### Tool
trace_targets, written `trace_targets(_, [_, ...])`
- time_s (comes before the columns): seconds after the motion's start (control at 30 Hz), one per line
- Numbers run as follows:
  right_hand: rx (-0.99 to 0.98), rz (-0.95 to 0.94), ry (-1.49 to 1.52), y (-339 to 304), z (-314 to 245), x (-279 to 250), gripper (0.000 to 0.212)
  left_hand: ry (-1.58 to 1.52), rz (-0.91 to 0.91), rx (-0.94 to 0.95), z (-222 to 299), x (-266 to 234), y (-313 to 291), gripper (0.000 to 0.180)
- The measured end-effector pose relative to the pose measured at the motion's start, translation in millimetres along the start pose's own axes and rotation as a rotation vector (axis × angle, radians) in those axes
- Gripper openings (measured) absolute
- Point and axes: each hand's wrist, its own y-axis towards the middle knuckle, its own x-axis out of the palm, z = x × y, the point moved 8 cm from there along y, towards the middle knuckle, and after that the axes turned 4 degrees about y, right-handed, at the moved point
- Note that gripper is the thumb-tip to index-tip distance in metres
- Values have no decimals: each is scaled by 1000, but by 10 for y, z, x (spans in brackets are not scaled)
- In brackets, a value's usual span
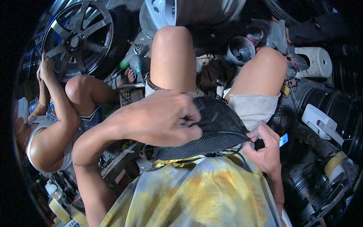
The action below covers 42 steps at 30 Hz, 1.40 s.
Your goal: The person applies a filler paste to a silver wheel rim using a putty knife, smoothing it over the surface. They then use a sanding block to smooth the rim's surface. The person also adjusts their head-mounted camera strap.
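A black mesh bag (221, 115) lies across my lap, against the front of my yellow and grey shirt. Over its left part is my left hand (172, 119), fingers curled in, slightly smeared by motion. Whatever those fingers may hold is hidden. At the bag's right end my right hand (266, 145) pinches its dark corded edge between thumb and fingers. Just beyond that hand a small blue and white piece (283, 140) shows; I cannot make out what it is.
At the left a seated person (53, 132) touches a dark spoked wheel rim (77, 39). A green power tool (134, 62) stands nearby. Ahead are a large rim barrel (208, 11) and a bucket (241, 51). On the right are a white plastic stool (315, 62) and several stacked rims (332, 109).
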Motion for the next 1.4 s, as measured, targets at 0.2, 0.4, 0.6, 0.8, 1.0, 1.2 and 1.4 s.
trace_targets(0.2, [-19, -94, -71, -1, -9, 40, 25, 48, -301, 103, -349, 110, -418, 33])
trace_targets(0.4, [-121, -42, -101, 108, -317, 46, 41, -156, -645, -111, -803, 552, -715, 34])
trace_targets(0.6, [-340, -91, -102, 182, -611, 221, 39, 91, -40, -117, -428, -86, -477, 41])
trace_targets(0.8, [-392, -215, -88, 86, -678, 259, 25, 159, -6, 5, -95, -34, -141, 39])
trace_targets(1.0, [-325, -339, -56, 4, -605, 274, 20, 292, -164, -74, -234, 113, -113, 25])
trace_targets(1.2, [-191, -325, 118, 78, -454, 250, 14, 316, 118, -122, -253, -38, -120, 19])
trace_targets(1.4, [-28, -190, 57, 251, -274, 288, 15, 349, 234, -33, -181, -51, -132, 19])
